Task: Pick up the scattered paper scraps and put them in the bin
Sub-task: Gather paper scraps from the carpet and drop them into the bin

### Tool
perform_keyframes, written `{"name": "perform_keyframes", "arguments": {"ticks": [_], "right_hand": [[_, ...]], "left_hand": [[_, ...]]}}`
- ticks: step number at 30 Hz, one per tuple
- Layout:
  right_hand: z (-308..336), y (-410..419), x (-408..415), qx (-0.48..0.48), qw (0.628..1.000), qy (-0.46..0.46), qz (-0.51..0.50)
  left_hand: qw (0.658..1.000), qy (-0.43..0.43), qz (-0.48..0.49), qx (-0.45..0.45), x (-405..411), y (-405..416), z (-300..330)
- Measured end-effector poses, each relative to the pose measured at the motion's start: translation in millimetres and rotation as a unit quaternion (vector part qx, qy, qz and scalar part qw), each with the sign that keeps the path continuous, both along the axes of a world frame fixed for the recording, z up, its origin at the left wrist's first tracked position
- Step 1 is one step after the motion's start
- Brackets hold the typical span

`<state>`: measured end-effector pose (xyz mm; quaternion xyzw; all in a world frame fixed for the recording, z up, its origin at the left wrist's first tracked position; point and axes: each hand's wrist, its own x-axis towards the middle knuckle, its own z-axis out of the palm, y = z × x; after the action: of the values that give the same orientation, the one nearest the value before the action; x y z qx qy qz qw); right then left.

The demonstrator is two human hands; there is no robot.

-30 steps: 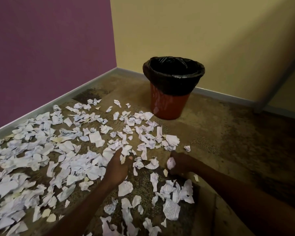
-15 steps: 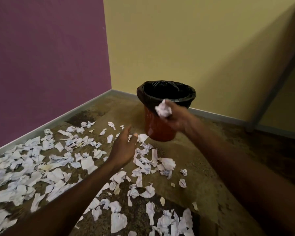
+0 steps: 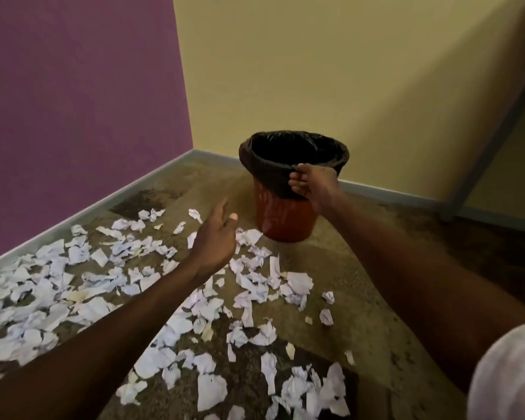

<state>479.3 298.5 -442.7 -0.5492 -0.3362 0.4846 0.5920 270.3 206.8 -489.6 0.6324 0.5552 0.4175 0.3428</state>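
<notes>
Two bare arms reach out over a floor littered with torn paper toward a lined bin in the corner.

Nearest, at the lower right edge, sits a pale sleeve (image 3: 506, 374). White paper scraps (image 3: 212, 386) lie scattered across the mottled brown floor (image 3: 361, 298), thickest to the left along the purple wall (image 3: 73, 101) and thinning out close to the bin. The left hand (image 3: 215, 241) hovers above the scraps with fingers loosely extended and thumb raised, holding nothing. Further on, the right hand (image 3: 312, 183) is at the near rim of the red bin (image 3: 285, 219), fingers curled onto the black liner (image 3: 273, 174) folded over the edge; whether paper is inside that hand cannot be told. Behind the bin rises a yellow wall (image 3: 346, 71).
</notes>
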Motion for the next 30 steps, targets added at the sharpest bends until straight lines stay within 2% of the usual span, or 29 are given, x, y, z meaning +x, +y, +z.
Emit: {"name": "perform_keyframes", "arguments": {"ticks": [2, 4, 6, 8, 11, 13, 15, 17, 19, 22, 26, 28, 30], "right_hand": [[-17, -17, 5, 0.004, 0.999, -0.046, 0.016], [-39, -36, 16, -0.012, 0.989, -0.123, 0.085], [-66, -57, 28, -0.058, 0.945, -0.249, 0.203], [-89, -79, 36, -0.116, 0.856, -0.382, 0.327], [-128, -110, 40, -0.169, 0.683, -0.57, 0.424], [-154, -131, 43, -0.201, 0.613, -0.637, 0.423], [-183, -149, 46, -0.224, 0.572, -0.681, 0.399], [-206, -165, 47, -0.264, 0.581, -0.692, 0.338], [-221, -187, 38, -0.322, 0.623, -0.652, 0.289], [-224, -218, 14, -0.301, 0.675, -0.618, 0.269], [-215, -243, -32, -0.258, 0.737, -0.572, 0.25], [-210, -240, -38, -0.231, 0.731, -0.574, 0.289], [-200, -236, -25, -0.21, 0.693, -0.596, 0.346]], "left_hand": [[1.0, -0.004, 0.006, -0.022, -4, -9, -19], [0.999, -0.002, 0.009, -0.048, -7, -22, -43], [0.997, 0.021, 0.016, -0.075, -12, -39, -67], [0.995, 0.04, 0.01, -0.095, -18, -56, -89], [0.991, 0.076, -0.003, -0.113, -32, -81, -120], [0.986, 0.117, 0.002, -0.117, -43, -97, -139], [0.978, 0.172, 0.001, -0.122, -55, -107, -158], [0.95, 0.264, 0.005, -0.165, -63, -114, -180], [0.926, 0.311, 0.023, -0.211, -64, -122, -196], [0.927, 0.292, 0.018, -0.235, -52, -138, -206], [0.945, 0.267, -0.024, -0.188, -36, -159, -202], [0.95, 0.269, -0.022, -0.157, -36, -165, -199], [0.926, 0.35, -0.05, -0.134, -39, -168, -194]]}}
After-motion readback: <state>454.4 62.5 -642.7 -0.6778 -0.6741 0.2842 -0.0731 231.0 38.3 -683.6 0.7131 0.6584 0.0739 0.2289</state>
